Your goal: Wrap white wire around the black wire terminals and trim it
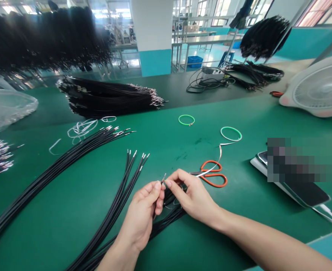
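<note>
Between the hands: a black wire (pixel 169 196) tipped with a small metal terminal (pixel 164 177)
Left hand (pixel 140 214): pinching the wire
Right hand (pixel 192 197): pinching it too
Just right: orange-handled scissors (pixel 211 175)

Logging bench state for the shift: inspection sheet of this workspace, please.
surface: green bench top, a few dark marks.
job's things: crimped black wire pinched at its tip; black wire bundles fanned beside it.
clutter: orange-handled scissors, green wire loops, white wire scraps, plastic bag.
hands: left hand and right hand bare, both on the wire.
cables: white cable by a phone; black leads at a grey box.
surroundings: fan, hanging wire bundles, blue crate.
</note>
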Demonstrator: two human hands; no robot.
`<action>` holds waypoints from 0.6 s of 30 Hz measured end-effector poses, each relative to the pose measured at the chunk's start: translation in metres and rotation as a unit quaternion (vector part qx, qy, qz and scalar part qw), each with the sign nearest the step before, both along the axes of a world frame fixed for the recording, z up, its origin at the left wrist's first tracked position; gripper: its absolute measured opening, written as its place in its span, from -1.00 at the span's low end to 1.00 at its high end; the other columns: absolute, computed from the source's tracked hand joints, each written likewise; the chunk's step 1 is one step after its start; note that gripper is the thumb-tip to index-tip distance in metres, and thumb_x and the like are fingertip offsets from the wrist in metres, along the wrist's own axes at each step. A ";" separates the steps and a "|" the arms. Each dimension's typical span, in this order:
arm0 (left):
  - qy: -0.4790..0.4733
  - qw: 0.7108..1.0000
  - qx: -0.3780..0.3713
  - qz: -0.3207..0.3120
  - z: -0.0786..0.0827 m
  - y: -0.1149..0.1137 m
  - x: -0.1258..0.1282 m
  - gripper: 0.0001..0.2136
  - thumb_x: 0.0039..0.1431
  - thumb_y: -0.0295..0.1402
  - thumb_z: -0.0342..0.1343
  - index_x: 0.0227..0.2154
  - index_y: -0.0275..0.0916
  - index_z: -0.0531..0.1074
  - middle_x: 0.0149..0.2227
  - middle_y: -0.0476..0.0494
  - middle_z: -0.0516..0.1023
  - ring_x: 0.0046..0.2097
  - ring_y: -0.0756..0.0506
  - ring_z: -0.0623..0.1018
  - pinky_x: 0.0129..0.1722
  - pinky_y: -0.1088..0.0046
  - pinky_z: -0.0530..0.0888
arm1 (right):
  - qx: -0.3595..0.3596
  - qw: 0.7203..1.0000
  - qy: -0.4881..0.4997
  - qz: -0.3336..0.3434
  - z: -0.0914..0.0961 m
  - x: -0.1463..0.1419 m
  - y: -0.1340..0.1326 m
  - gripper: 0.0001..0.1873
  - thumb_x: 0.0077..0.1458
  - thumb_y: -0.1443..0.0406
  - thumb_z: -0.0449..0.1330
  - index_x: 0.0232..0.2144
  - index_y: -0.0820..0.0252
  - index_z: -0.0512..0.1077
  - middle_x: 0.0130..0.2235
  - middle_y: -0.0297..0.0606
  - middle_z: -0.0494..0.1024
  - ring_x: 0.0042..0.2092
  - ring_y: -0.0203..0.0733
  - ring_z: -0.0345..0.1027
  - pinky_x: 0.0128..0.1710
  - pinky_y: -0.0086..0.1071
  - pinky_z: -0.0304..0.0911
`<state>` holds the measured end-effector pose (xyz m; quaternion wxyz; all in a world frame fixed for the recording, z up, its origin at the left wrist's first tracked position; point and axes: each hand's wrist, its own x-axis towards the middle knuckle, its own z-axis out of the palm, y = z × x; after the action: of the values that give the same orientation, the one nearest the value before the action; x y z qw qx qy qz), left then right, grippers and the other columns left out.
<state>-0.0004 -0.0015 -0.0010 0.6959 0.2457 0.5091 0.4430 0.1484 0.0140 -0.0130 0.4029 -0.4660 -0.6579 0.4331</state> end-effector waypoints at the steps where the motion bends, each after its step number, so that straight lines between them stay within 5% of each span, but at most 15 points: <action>1: -0.005 1.000 0.001 -0.006 0.000 0.000 0.000 -0.66 -0.04 -0.16 0.31 -0.41 -0.35 0.40 -0.52 0.04 0.30 -0.56 0.18 0.21 -0.61 0.71 0.17 | 0.008 1.000 -0.004 -0.002 -0.001 0.000 0.000 -0.81 0.23 0.24 0.09 -0.34 0.25 0.39 -0.35 -0.26 0.47 -0.32 -0.27 0.30 -0.26 -0.38 0.19; 6: 0.083 0.992 0.074 -0.051 -0.001 -0.003 -0.001 -0.71 0.11 -0.13 0.19 -0.38 -0.33 0.45 -0.50 0.01 0.35 -0.56 0.16 0.25 -0.61 0.68 0.19 | 0.079 0.997 -0.022 -0.014 -0.002 0.004 0.003 -0.86 0.23 0.28 0.10 -0.32 0.19 0.43 -0.21 -0.25 0.50 -0.12 -0.21 0.33 -0.02 -0.27 0.13; 10: 0.247 0.945 0.208 -0.044 -0.005 -0.005 -0.003 -0.79 0.14 -0.20 0.17 -0.35 -0.26 0.51 -0.37 -0.06 0.46 -0.40 0.09 0.42 -0.45 0.62 0.37 | 0.115 0.990 -0.019 -0.082 0.006 0.018 0.009 -0.74 0.17 0.30 0.16 -0.06 0.13 0.41 0.05 -0.20 0.37 0.04 -0.18 0.23 0.04 -0.27 0.10; 14: 0.354 0.864 0.351 -0.065 -0.008 -0.007 -0.006 -0.90 0.21 -0.33 0.11 -0.32 -0.16 0.52 -0.24 -0.02 0.49 -0.17 0.04 0.48 -0.15 0.55 0.40 | -0.041 0.998 0.033 -0.016 0.019 0.031 0.010 -0.71 0.20 0.15 0.11 -0.38 0.27 0.41 -0.39 -0.26 0.43 -0.39 -0.31 0.23 -0.37 -0.41 0.14; 18: 0.406 0.801 0.431 -0.082 -0.007 -0.009 -0.008 -0.91 0.23 -0.44 0.08 -0.28 -0.16 0.47 -0.29 0.01 0.46 -0.23 0.08 0.47 -0.19 0.58 0.38 | -0.153 0.985 0.034 0.072 0.022 0.032 0.010 -0.54 0.17 0.03 0.11 -0.53 0.32 0.38 -0.54 -0.31 0.32 -0.48 -0.36 0.13 -0.49 -0.44 -0.01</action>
<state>-0.0081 -0.0109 -0.0078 0.2811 0.7187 0.4796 0.4177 0.1807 0.0236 0.0091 0.3166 -0.4587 -0.6016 0.5722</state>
